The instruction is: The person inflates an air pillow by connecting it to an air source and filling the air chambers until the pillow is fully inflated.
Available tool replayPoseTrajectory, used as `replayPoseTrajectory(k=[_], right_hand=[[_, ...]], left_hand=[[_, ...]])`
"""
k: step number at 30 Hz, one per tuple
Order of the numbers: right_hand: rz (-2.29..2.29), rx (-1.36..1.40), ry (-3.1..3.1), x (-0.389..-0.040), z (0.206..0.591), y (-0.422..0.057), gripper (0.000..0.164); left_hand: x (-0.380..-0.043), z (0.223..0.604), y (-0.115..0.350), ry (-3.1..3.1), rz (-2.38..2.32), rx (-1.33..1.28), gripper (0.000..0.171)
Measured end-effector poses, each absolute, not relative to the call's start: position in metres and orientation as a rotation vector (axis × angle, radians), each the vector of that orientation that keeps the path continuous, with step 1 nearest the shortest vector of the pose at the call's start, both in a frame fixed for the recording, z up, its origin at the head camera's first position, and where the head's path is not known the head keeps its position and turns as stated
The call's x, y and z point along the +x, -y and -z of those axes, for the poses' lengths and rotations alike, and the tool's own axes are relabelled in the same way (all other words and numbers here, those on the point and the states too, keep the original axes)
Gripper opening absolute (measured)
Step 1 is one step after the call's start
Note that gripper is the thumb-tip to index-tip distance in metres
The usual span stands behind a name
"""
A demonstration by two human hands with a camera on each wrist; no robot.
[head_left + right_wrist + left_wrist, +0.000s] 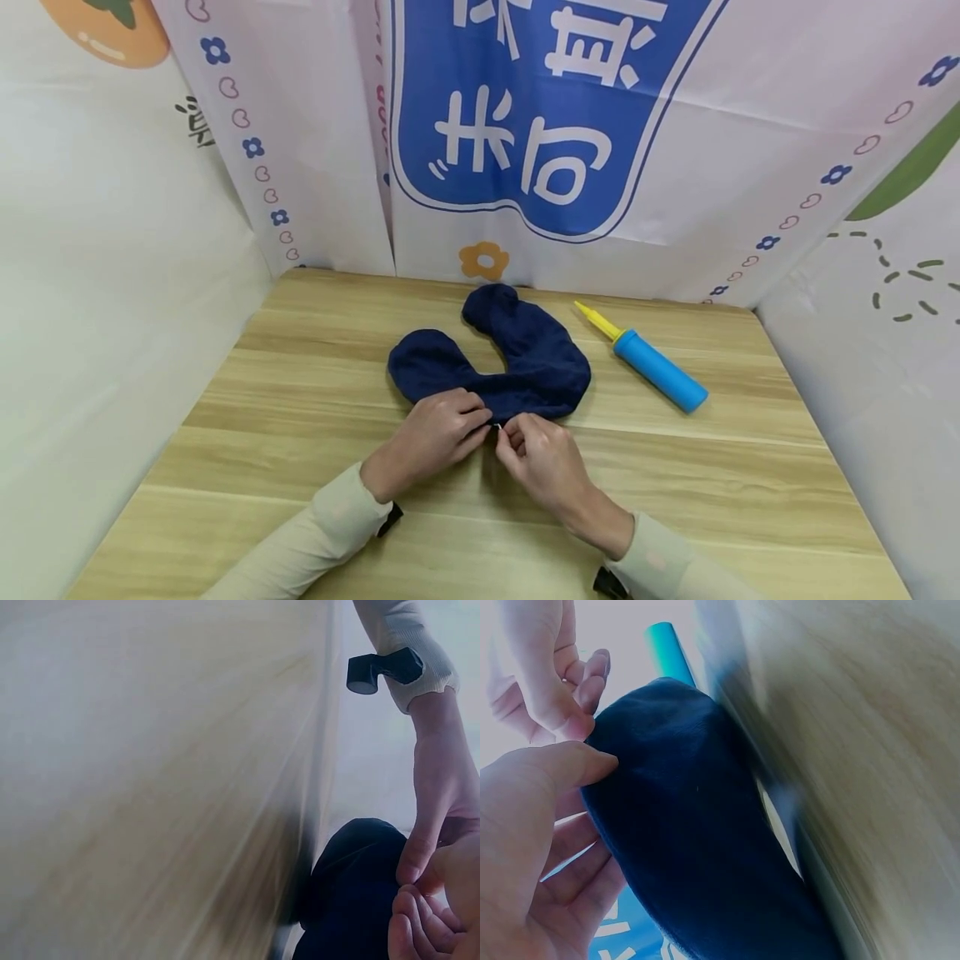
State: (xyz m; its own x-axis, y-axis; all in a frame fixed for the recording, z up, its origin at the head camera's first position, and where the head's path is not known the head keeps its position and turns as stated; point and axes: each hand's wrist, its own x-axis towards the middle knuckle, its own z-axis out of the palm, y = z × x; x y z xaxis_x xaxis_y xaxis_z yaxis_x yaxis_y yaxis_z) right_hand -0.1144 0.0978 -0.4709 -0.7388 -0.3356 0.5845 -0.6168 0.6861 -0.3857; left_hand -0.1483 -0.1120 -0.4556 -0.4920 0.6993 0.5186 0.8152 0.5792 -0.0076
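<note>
A navy U-shaped neck pillow [543, 354] lies on the table in the head view, its opening facing the back left. My left hand [447, 429] pinches its near edge; in the left wrist view the thumb presses the dark fabric [682, 817] from one side, with the fingers behind. Close beside it, my right hand [551, 462] pinches the same edge with thumb and forefinger. A tiny white bit [497, 426] shows at the fabric edge between the two hands. In the right wrist view, the fingertips of both hands nearly meet at the pillow [349, 900].
A blue hand pump [660, 371] with a yellow nozzle lies right of the pillow. Printed cloth [322, 150] hangs behind the wooden table [285, 400], and white sheets stand along both sides. Dark camera mounts [611, 583] sit under the wrists.
</note>
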Motion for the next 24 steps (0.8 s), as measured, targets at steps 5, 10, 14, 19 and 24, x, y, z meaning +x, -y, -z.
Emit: replayPoseTrajectory(k=[5,10,14,19,24], right_hand=[[-0.758,0.74,2.396,-0.114,0.472,-0.099,0.022],[-0.753,0.746,2.395,-0.113,0.472,-0.102,0.025],[-0.778,0.753,2.421,-0.111,0.471,-0.106,0.025],[-0.809,0.76,2.445,-0.109,0.47,-0.109,0.025],[-0.848,0.747,2.466,-0.109,0.47,-0.109,0.026]], left_hand=[[-0.148,0.457,0.111,2.306,0.276,-1.237,0.013],[-0.147,0.458,0.11,2.261,0.227,-1.259,0.015],[-0.146,0.46,0.109,2.242,0.2,-1.263,0.014],[-0.145,0.461,0.108,2.242,0.185,-1.268,0.01],[-0.144,0.459,0.106,2.246,0.157,-1.267,0.009]])
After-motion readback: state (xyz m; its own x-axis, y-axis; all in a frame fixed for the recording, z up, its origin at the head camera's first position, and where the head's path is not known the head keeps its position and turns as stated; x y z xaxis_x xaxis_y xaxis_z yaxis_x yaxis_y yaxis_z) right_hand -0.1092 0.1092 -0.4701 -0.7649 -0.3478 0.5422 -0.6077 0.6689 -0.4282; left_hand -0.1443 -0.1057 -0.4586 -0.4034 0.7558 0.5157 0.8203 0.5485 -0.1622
